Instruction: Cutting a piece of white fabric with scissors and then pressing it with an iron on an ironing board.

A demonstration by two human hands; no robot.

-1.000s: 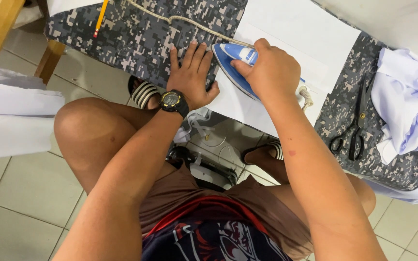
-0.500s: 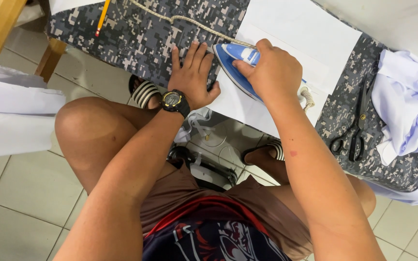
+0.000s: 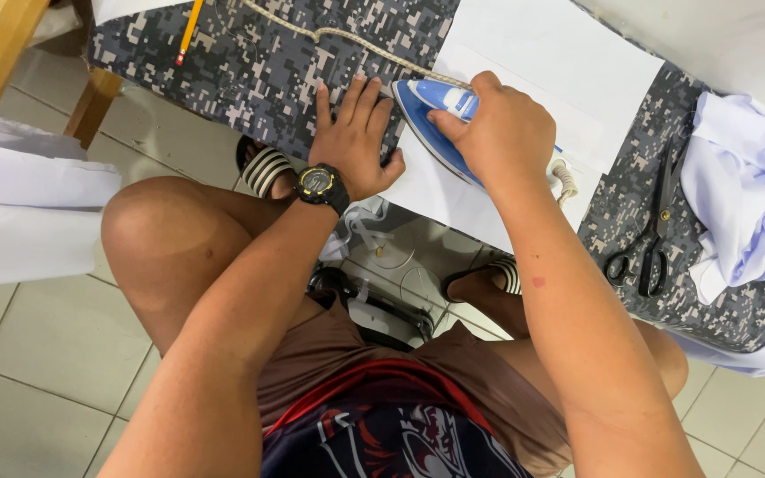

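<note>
The blue steam iron (image 3: 436, 124) is barely shifting since a second ago; we are gripping it in our right hand (image 3: 493, 133) (fingers wrapped around its handle), left hand (image 3: 356, 142) pressing flat and open at upper centre.

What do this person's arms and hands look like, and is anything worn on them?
Both arms are bare up to where the view ends, with no sleeves, gloves or rings to be seen. The left hand has a chunky black wristwatch with a round dark face and yellow details strapped at the wrist. The right hand wears nothing; its forearm shows a small reddish spot.
</note>
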